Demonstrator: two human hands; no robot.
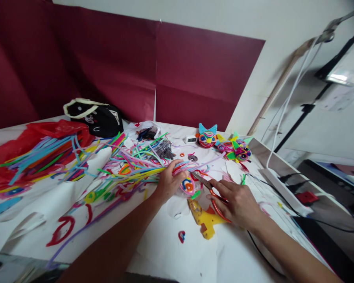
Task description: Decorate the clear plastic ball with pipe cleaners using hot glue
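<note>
My left hand (168,181) is closed on a small round piece (188,185) coiled from coloured pipe cleaners, holding it against the white table cover. My right hand (238,204) grips a pair of scissors (208,188) by their orange handles. The blades point left and reach the coiled piece. A yellow glue gun (205,221) lies just in front of both hands. A wide heap of loose pipe cleaners (120,165) spreads to the left of my left hand.
Two finished pipe-cleaner animal faces (207,137) (238,151) sit at the back right by a small white device (191,139). A black bag (96,117) and red plastic bag (32,141) lie back left. A white power strip (283,190) runs along the right edge.
</note>
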